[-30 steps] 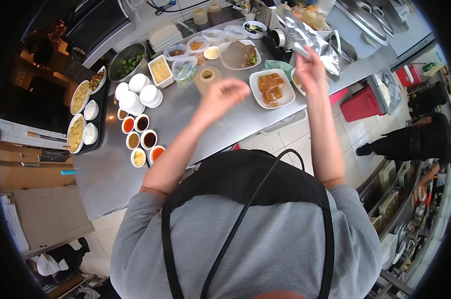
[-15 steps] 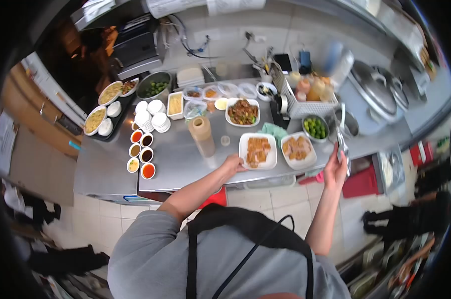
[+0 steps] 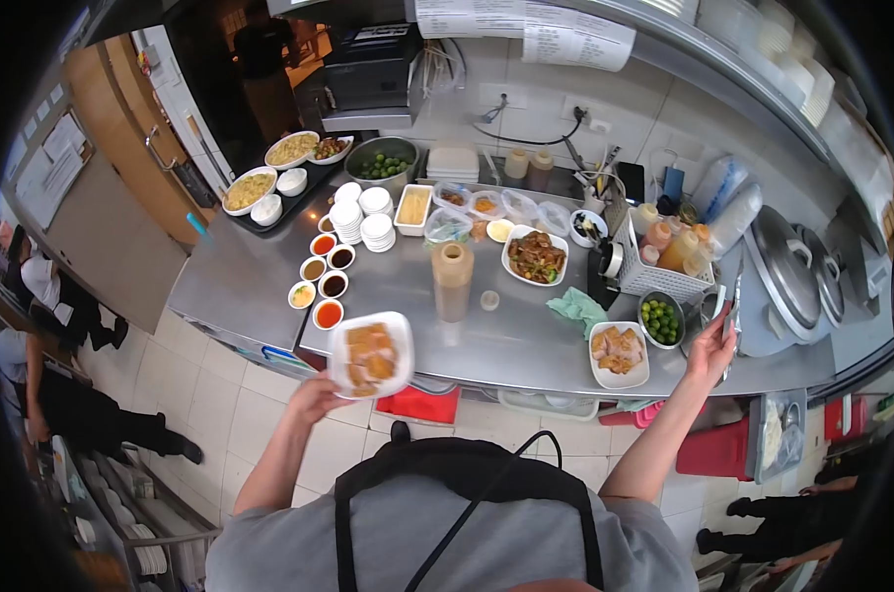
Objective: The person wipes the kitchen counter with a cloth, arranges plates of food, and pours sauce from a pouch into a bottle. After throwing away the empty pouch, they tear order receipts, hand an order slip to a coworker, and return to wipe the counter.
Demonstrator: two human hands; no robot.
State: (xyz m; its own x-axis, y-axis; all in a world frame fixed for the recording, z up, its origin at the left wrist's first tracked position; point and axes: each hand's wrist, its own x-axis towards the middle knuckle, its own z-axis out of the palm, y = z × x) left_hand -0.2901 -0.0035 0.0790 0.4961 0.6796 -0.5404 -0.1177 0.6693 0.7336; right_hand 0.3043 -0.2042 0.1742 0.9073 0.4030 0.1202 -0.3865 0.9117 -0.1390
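Note:
My left hand (image 3: 319, 398) grips the lower left edge of a white square dish (image 3: 396, 357) holding sliced golden-brown food, lifted at the counter's front edge and slightly blurred. My right hand (image 3: 711, 351) is closed at the counter's right part, around a thin shiny item (image 3: 732, 316) that looks like foil seen edge-on. Left of that hand are a second white dish with similar food (image 3: 618, 355) and a metal bowl of green limes (image 3: 661, 320). A squeeze bottle (image 3: 453, 283) stands mid-counter, with a green cloth (image 3: 577, 309) farther right.
Small sauce cups (image 3: 328, 315) and stacked white lids (image 3: 377, 232) are at the left. Behind the bottle stands a dish of meat and vegetables (image 3: 535, 259). A white basket of bottles (image 3: 664, 274) and large metal lids (image 3: 788, 271) occupy the right. Other people (image 3: 92, 405) are at both sides.
My left hand has carried the white dish leftward off the counter. My right hand remains at the right with the shiny item. The view has turned and now shows more of the wall.

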